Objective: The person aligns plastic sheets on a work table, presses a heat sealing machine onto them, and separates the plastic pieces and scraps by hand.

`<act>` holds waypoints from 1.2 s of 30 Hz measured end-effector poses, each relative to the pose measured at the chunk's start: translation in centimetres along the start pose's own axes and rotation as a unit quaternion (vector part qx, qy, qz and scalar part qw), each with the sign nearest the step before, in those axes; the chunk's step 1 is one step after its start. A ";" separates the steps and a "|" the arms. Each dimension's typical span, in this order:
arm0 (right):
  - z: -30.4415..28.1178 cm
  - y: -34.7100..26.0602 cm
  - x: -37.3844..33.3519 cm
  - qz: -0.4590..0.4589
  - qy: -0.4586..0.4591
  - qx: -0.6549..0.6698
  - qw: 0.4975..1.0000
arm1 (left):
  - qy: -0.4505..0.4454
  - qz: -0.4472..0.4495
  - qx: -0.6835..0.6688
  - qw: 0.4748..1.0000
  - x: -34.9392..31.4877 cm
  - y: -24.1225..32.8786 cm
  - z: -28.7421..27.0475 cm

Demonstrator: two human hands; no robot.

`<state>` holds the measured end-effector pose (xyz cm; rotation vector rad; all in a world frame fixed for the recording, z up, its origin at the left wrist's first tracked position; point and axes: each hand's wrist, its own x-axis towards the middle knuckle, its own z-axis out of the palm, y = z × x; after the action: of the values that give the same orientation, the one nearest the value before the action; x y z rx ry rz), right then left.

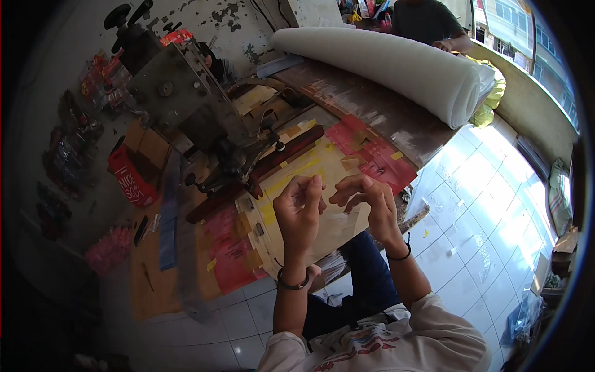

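Now the left hand [297, 212], curled narrow, and right hand [377, 203], loosely bent, hover over the cream board [328, 242] on the counter [163, 286]; whether the hands hold anything, I cannot tell.

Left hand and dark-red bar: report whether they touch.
Apart. The head view shows part of the pale, yellow-marked sheet between the left hand and the dark-red bar.

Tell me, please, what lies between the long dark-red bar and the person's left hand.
In the head view, part of the flat cream-coloured board, marked with yellow strips, shows between the dark-red bar and the left hand.
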<state>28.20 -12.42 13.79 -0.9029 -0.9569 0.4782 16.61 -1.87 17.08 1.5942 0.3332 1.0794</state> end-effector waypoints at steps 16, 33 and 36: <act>-4.0 1.1 1.3 -0.005 0.025 0.022 0.999 | -0.034 0.040 0.019 0.998 0.9 -0.7 3.7; -3.3 19.1 -17.2 0.206 -0.455 -0.050 0.865 | 0.182 0.349 -0.060 0.917 14.7 20.2 1.2; -6.3 20.5 -20.2 0.207 -0.329 -0.081 0.918 | 0.161 0.423 -0.045 0.891 16.8 23.7 -3.1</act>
<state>23.78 -18.00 -14.79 -1.1273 -1.4356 1.1268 15.70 3.95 45.65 1.4863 -0.2383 2.0035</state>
